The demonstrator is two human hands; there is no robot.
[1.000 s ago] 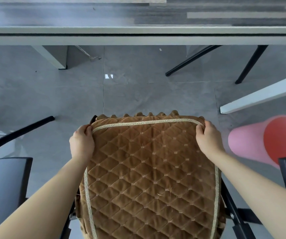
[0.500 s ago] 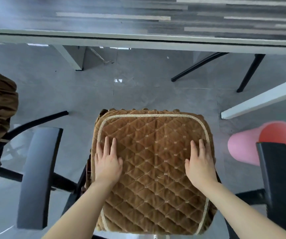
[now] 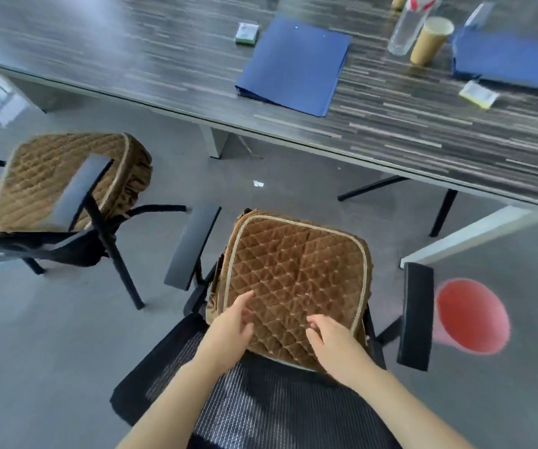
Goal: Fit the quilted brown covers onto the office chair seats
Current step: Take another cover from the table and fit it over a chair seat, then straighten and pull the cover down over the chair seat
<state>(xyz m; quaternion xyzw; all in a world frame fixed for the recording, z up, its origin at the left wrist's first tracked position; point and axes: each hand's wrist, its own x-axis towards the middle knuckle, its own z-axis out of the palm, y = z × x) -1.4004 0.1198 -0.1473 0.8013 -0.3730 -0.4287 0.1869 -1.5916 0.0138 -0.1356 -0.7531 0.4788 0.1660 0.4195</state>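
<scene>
1. Quilted brown cover (image 3: 297,280) lies over the near office chair's seat, between 2 black armrests (image 3: 415,315)
2. Left hand (image 3: 228,328) and right hand (image 3: 329,338) rest loosely open at its near edge, gripping nothing
3. Second covered chair (image 3: 63,176) stands to the left, beside the table (image 3: 164,59)

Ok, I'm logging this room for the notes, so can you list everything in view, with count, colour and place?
chair covers: 2, quilted brown; one on the near chair seat, one on the chair at left
office chairs: 2, black; near centre and left
table: 1, dark striped wood grain, across the top
folders: 2, blue, on the table, the second at far right
paper cup: 1, tan, on the table
bottle: 1, clear, beside the cup
bin: 1, pink, on the floor at right
left hand: 1, fingers loose over the near cover
right hand: 1, fingers loosely curled over the near cover
</scene>
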